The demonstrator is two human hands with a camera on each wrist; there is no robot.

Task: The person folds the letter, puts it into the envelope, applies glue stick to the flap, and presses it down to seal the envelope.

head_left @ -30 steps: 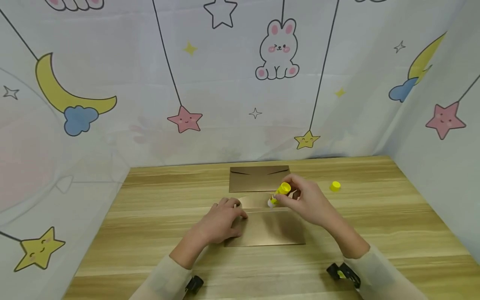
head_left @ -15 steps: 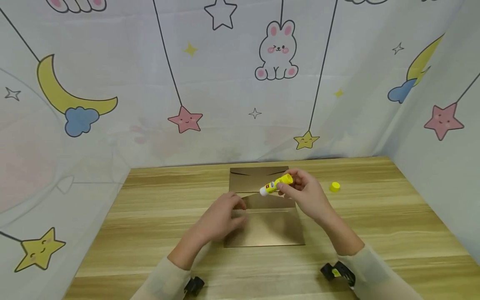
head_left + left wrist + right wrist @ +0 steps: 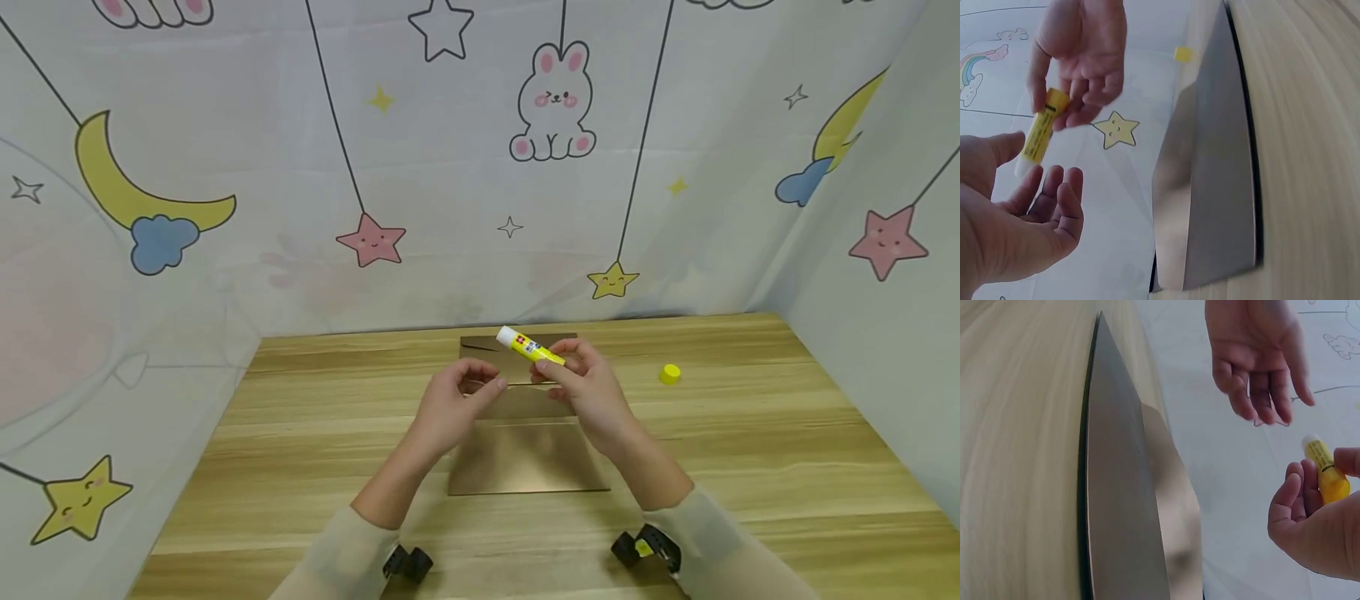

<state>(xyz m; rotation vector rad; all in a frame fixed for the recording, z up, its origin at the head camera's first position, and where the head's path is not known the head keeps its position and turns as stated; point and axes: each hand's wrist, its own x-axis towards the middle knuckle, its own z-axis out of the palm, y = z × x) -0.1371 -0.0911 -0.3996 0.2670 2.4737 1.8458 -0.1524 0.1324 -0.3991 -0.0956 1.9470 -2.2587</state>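
My right hand point(image 3: 596, 404) pinches a yellow glue stick point(image 3: 531, 346) between thumb and fingers, its white end pointing up and left. My left hand point(image 3: 442, 412) hovers to the left with thumb and fingers spread in a loose curve. In the right wrist view, a gap separates the left fingertips point(image 3: 1285, 415) from the white end of the glue stick point(image 3: 1320, 459). Beneath both hands lies a bronze-brown envelope point(image 3: 528, 458), its flap point(image 3: 532, 406) unfolded away from me. The left wrist view shows the flap standing slightly bent up from the envelope point(image 3: 1222, 187).
Behind lies a second brown envelope point(image 3: 513, 369), partly covered by the glue stick and hands. A small yellow cap point(image 3: 670, 374) sits to the right on the wooden table point(image 3: 330, 433). A printed white cloth point(image 3: 450, 283) hangs along the table's back edge.
The glue stick has lifted off the flap and swung from white end down to white end up. My left hand has left the envelope and risen toward the glue stick.
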